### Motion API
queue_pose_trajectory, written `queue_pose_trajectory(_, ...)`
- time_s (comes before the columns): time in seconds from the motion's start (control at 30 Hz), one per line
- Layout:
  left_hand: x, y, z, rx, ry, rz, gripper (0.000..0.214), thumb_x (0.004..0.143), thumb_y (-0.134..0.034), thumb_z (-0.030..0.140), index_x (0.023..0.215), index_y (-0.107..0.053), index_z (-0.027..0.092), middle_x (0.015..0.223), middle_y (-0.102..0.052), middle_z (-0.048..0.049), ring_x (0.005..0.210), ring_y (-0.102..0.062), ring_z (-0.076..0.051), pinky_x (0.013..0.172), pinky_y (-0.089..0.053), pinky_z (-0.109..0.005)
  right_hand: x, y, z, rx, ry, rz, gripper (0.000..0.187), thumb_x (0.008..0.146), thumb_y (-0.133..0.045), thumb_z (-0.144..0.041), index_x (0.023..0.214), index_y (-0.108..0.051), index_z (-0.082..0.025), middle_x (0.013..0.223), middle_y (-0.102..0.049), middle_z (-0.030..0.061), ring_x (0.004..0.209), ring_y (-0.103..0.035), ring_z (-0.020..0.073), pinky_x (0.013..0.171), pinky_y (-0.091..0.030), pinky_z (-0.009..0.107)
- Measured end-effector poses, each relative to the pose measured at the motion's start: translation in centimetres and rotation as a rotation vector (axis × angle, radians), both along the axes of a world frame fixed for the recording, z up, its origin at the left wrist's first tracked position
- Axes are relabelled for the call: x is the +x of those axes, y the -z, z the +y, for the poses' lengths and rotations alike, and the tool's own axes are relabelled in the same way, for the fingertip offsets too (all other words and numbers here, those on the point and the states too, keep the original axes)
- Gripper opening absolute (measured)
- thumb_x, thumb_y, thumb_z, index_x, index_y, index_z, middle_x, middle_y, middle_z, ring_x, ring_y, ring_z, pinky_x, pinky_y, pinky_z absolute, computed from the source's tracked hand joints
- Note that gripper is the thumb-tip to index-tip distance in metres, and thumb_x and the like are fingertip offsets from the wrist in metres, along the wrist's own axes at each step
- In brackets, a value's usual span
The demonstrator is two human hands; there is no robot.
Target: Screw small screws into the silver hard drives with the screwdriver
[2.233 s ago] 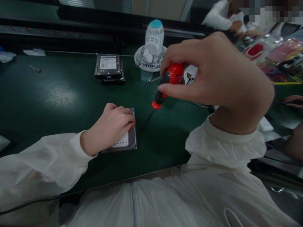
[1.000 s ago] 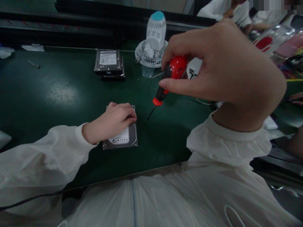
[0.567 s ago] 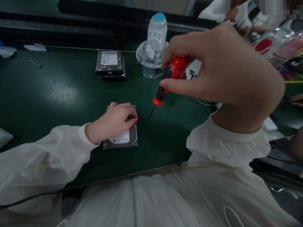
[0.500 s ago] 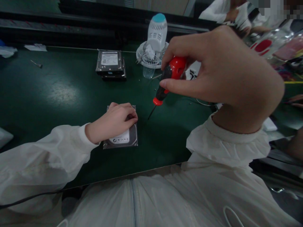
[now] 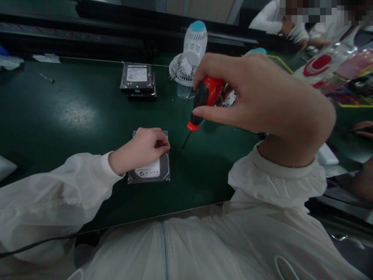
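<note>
- Dark green tabletop (image 5: 201, 182), shiny, pale light patch at left; near edge runs across in front of the wearer's pale zipped jacket (image 5: 136, 249); black cable (image 5: 35, 245) at lower left.
- Hard drive (image 5: 164, 167) flat on the tabletop near that edge, label side up, partly covered by the left hand.
- Left hand (image 5: 141, 146) rests over the drive's upper part; fingers curled, thumb and forefinger drawn together by its right edge; cannot tell if anything is pinched between them.
- Right hand (image 5: 259, 93) raised, right of the drive; thumb and fingers closed around the handle of a red-and-black screwdriver (image 5: 201, 99); tool tilted, shaft pointing down and left, tip just beside the drive; cannot tell if it touches the tabletop.
- White block (image 5: 328, 154) at right, beyond the right cuff; another person's hand (image 5: 363, 127) near the right border.
- Farther back: stacked hard drives (image 5: 135, 79), top one label up; see-through cup (image 5: 183, 92) beside them, crumpled white paper (image 5: 185, 67) at its top; white fan (image 5: 194, 44) with blue end just behind.
- Far left: small thin metal item (image 5: 47, 78); white paper slip (image 5: 46, 58).
- Far right: see-through container with red mark (image 5: 319, 65), blurry; behind it, people in white sleeves (image 5: 268, 19).
</note>
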State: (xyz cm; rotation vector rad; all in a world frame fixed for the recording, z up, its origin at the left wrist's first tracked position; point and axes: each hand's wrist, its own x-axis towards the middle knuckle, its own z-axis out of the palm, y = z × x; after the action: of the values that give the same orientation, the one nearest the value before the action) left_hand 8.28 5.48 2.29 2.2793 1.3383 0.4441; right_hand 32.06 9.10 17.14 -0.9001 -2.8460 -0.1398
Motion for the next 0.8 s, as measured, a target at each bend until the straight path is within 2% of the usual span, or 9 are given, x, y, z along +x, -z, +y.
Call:
queue_pose_trajectory(0.3, -0.3, 0.3, 0.3, -0.071, -0.006, -0.095, 0.020, 0.089, -0.062, 0.031, 0.083, -0.076, 0.018, 0.090, -0.070, -0.0045, 0.081, -0.066, -0.019, 0.077, -0.050, -0.035, -0.2, 0.0, -0.1, 0.012, 0.016, -0.010, 0.023, 0.091, -0.056, -0.040, 0.109, -0.055, -0.026, 0.102, -0.065, 0.0006, 0.083, -0.055, 0.0185, 0.097, -0.045, 0.039)
queue_pose_trajectory(0.53, -0.9, 0.5, 0.3, -0.100, -0.023, -0.150, 0.021, 0.090, -0.061, 0.033, 0.085, -0.076, 0.019, 0.093, -0.069, -0.0040, 0.081, -0.066, -0.018, 0.073, -0.051, -0.033, -0.1, -0.6, -0.5, 0.058, -0.053, 0.051, 0.031, 0.093, -0.053, -0.047, 0.110, -0.056, -0.020, 0.100, -0.062, 0.0028, 0.079, -0.052, 0.0140, 0.082, -0.045, 0.034)
queue_pose_trajectory(0.8, -1.1, -0.1, 0.1, -0.127, 0.042, -0.152, 0.021, 0.089, -0.057, 0.027, 0.090, -0.076, 0.019, 0.099, -0.070, -0.0050, 0.087, -0.068, -0.019, 0.080, -0.054, -0.034, 0.2, -0.9, -1.1, 0.161, -0.128, 0.165, 0.037, 0.094, -0.053, -0.050, 0.111, -0.060, -0.019, 0.106, -0.062, 0.0050, 0.086, -0.059, 0.0156, 0.086, -0.048, 0.035)
